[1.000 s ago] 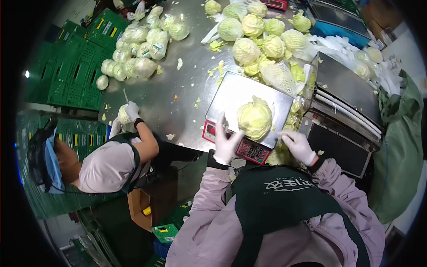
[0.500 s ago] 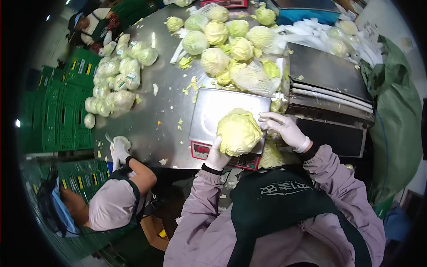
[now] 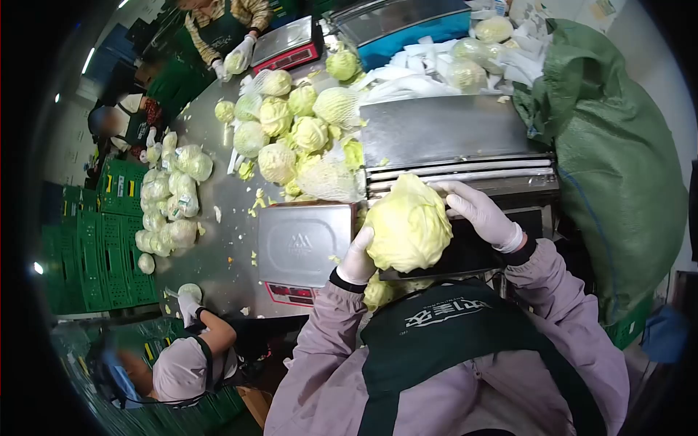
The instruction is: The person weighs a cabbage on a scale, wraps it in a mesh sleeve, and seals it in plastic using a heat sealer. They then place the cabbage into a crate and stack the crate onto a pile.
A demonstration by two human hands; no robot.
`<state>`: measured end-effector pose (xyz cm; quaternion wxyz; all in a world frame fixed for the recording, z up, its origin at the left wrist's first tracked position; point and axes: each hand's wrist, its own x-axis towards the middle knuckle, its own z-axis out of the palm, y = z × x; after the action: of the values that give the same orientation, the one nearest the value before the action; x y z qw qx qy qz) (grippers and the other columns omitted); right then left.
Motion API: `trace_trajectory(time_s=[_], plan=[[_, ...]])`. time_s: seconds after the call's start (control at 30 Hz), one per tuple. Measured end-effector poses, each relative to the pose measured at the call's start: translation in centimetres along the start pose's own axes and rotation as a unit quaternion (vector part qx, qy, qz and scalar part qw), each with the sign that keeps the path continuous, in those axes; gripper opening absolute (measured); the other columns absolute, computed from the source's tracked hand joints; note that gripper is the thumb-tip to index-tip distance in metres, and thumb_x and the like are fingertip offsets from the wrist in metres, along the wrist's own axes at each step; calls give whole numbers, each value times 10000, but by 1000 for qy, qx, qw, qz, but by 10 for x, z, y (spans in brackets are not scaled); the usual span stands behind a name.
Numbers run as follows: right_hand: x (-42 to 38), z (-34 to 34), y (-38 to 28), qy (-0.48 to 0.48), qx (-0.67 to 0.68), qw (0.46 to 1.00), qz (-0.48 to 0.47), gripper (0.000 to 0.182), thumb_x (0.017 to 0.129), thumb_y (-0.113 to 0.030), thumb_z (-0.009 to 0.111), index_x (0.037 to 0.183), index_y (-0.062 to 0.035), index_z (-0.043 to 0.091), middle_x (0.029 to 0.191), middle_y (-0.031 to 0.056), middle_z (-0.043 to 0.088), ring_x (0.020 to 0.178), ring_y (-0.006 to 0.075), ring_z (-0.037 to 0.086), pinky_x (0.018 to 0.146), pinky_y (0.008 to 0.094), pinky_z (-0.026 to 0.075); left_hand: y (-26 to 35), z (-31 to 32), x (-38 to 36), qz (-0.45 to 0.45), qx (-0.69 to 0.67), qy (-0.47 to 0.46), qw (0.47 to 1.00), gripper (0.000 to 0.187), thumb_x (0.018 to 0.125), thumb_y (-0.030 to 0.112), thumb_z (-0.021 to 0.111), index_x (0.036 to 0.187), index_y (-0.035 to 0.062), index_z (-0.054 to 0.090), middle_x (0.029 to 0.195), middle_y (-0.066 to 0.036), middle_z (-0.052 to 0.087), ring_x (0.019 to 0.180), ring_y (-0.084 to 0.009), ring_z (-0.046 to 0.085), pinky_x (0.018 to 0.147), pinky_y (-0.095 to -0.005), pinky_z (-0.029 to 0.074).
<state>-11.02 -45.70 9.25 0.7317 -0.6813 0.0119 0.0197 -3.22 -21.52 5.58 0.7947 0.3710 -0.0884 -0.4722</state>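
Observation:
I hold a pale green cabbage (image 3: pixel 408 225) in the air between both white-gloved hands. My left hand (image 3: pixel 358 259) cups its lower left side and my right hand (image 3: pixel 480 211) rests on its upper right side. The cabbage hangs in front of the dark opening of a steel wrapping machine (image 3: pixel 451 134), to the right of a weighing scale (image 3: pixel 298 243) whose steel pan is bare. Another cabbage (image 3: pixel 378 292) lies low beside my apron.
Loose and netted cabbages (image 3: pixel 291 138) are piled on the steel table (image 3: pixel 218 254); wrapped ones (image 3: pixel 171 203) lie at its left edge. A co-worker (image 3: pixel 189 363) trims a cabbage lower left; another person (image 3: pixel 225 29) stands at the far end. Green crates (image 3: pixel 94 247) left, green sack (image 3: pixel 618 160) right.
I have lifted the cabbage off the scale pan and carried it right, toward the wrapping machine. My view has swung to the right; the scale pan is now bare.

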Motion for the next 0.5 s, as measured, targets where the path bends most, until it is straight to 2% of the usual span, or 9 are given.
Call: trace_trajectory(time_s=[0.03, 0.07, 0.13, 0.17, 0.23, 0.27, 0.37, 0.43, 0.5], plan=[[-2, -11, -4, 7, -70, 996, -62, 377, 983, -209, 494, 1289, 10, 499, 1196, 75, 589, 1055, 134, 569, 903, 286, 465, -2, 17, 7, 6, 27, -11, 1000, 921, 796, 542, 644, 1446, 19, 255, 1428, -139, 385, 1310, -244, 393, 1086, -385, 325], [-8, -19, -8, 8, -69, 996, -62, 377, 983, -209, 494, 1289, 10, 499, 1196, 75, 589, 1055, 134, 569, 903, 286, 465, -4, 26, 15, 2, 68, -29, 997, 922, 789, 526, 653, 1446, 20, 251, 1417, -133, 387, 1302, -235, 395, 1079, -378, 329], [-17, -31, -15, -45, -6, 998, 53, 312, 950, -158, 554, 1208, 17, 559, 1132, 88, 625, 1027, 139, 587, 909, 295, 461, -4, 47, 20, -27, 137, -43, 989, 941, 749, 461, 703, 1446, 25, 245, 1402, -126, 379, 1299, -222, 380, 1079, -356, 308], [-19, -39, -15, -49, -5, 997, 51, 312, 950, -158, 554, 1208, 17, 559, 1132, 88, 625, 1027, 139, 587, 909, 295, 461, -8, 50, 23, -24, 138, -40, 989, 941, 749, 461, 703, 1446, 25, 245, 1402, -126, 379, 1299, -222, 380, 1079, -356, 308], [-20, -51, -15, -75, -43, 996, 3, 247, 912, -118, 604, 1117, 20, 605, 1051, 79, 650, 997, 130, 591, 908, 288, 460, -18, 51, 21, -28, 249, -44, 967, 964, 724, 413, 741, 1451, 26, 240, 1404, -127, 378, 1319, -228, 352, 1098, -348, 273], [-24, -52, -19, -74, -10, 997, 2, 179, 910, -109, 599, 1035, 17, 624, 1006, 62, 657, 939, 103, 581, 868, 263, 461, -25, 50, 18, -34, 251, -33, 967, 963, 721, 374, 754, 1456, 25, 239, 1408, -128, 378, 1330, -230, 336, 1112, -344, 244], [-34, -51, -19, -79, 31, 996, 26, 145, 919, -112, 589, 999, 5, 616, 986, 51, 655, 888, 80, 562, 821, 248, 455, -30, 54, 6, -21, 199, -9, 980, 935, 740, 358, 743, 1458, 23, 247, 1412, -126, 379, 1329, -229, 341, 1111, -346, 247], [-38, -48, -25, -92, 7, 995, 29, 119, 929, -105, 569, 983, -2, 592, 964, 41, 651, 849, 70, 543, 781, 241, 442, -30, 53, -5, -9, 196, 13, 981, 936, 734, 383, 731, 1456, 19, 258, 1416, -138, 377, 1322, -236, 359, 1106, -350, 263], [-37, -40, -25, -147, 74, 986, 21, 127, 935, -119, 567, 1003, -11, 573, 938, 26, 630, 850, 67, 528, 771, 242, 438, -27, 46, -17, 16, 175, 40, 984, 961, 716, 419, 720, 1456, 16, 259, 1405, -150, 388, 1309, -248, 381, 1100, -354, 277]])
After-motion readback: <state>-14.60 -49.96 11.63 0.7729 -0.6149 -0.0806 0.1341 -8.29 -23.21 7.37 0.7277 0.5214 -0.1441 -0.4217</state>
